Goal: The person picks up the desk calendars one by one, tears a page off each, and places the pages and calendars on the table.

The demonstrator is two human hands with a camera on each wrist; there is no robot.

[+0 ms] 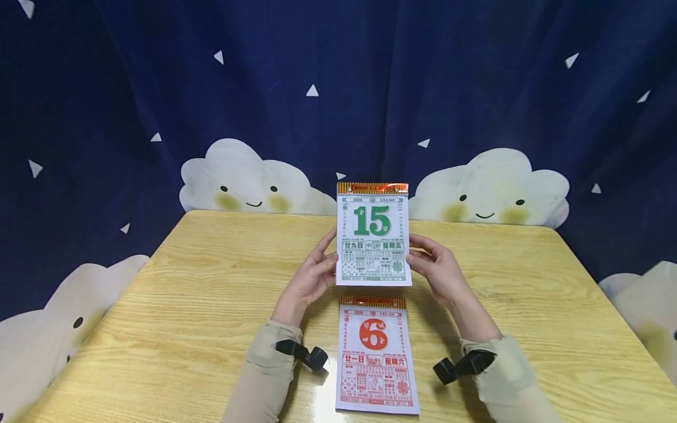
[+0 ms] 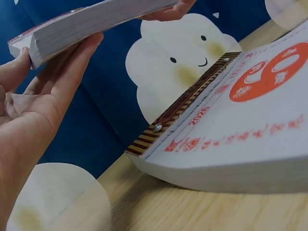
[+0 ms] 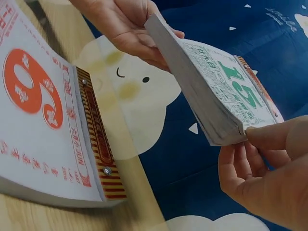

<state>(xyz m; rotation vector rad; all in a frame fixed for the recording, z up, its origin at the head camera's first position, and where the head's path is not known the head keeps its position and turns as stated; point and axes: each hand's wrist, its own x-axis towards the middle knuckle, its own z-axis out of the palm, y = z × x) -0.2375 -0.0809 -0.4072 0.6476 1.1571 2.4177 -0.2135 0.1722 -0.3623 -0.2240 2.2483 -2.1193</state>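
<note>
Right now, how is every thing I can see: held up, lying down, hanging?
Green calendar: held up off the table, showing 15
Red calendar: lying face up on the table, showing 6
Left hand: gripping the green calendar's left edge
Right hand: gripping the green calendar's right edge
Blue curtain: hanging behind the table

So there's a navy curtain [image 1: 349, 35] behind the desk [image 1: 211, 294], sprinkled with white triangles [image 1: 312, 91]. Two smiley clouds [image 1: 245, 176] peek over the far edge, one near each corner, and more clouds [image 1: 90, 299] poke past the side edges. Desk's pale woodgrain btw.
</note>
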